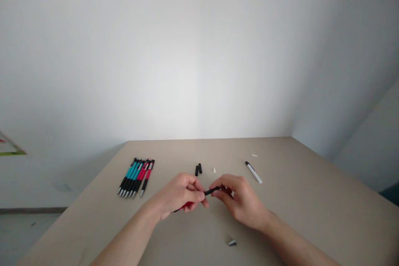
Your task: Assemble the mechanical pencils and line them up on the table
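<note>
Between my two hands is a red pen [187,205] with a black grip section [212,191], tilted up slightly to the right. My left hand [179,193] is closed around the red barrel, and the barrel's dark end shows below that palm. The fingertips of my right hand [241,201] pinch the far end of the black grip. Whatever lies inside the right fingers is hidden. On the table below my right hand lies a small silver cone-shaped pen tip [232,242]. Just beyond the hands are two short black grip tubes [198,169] and a tiny white cone [214,170].
A row of several teal and red pens [134,178] with black grips lies at the left of the beige table [311,199]. At the right lie a white pen body with a black end [254,172] and a small white strip [254,155]. A pale wall [199,50] stands behind.
</note>
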A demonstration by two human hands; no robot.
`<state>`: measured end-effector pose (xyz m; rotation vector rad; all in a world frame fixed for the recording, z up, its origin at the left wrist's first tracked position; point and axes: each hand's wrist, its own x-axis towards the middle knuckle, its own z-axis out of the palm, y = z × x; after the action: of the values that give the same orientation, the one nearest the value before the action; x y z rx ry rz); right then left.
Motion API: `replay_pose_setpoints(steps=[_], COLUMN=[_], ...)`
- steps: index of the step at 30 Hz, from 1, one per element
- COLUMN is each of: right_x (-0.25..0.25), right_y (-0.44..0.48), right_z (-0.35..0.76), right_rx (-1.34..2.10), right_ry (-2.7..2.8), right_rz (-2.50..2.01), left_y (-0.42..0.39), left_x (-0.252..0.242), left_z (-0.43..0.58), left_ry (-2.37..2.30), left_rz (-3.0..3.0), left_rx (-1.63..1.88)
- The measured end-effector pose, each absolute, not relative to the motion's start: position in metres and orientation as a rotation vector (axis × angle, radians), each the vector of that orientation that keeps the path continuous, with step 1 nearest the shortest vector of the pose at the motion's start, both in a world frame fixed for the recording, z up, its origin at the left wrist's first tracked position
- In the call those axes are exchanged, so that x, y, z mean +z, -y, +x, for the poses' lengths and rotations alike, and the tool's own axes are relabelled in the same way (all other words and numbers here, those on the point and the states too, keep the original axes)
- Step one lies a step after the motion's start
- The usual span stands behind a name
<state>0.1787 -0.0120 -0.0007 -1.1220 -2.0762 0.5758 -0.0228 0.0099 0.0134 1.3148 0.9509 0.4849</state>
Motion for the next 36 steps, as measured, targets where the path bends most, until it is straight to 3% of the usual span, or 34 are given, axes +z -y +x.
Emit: replay_pose_setpoints(steps=[36], right_x=[-0.0001], right_y=[0.0080], right_z=[0.1832], right_rx=[0.530], right_ry=[2.202], right_rz=[-1.091], left_y=[-0.0116], left_x=[0.0090], left_z=[-0.0210], left_ry=[-1.032], left_rz=[1.711], left_rx=[0.500])
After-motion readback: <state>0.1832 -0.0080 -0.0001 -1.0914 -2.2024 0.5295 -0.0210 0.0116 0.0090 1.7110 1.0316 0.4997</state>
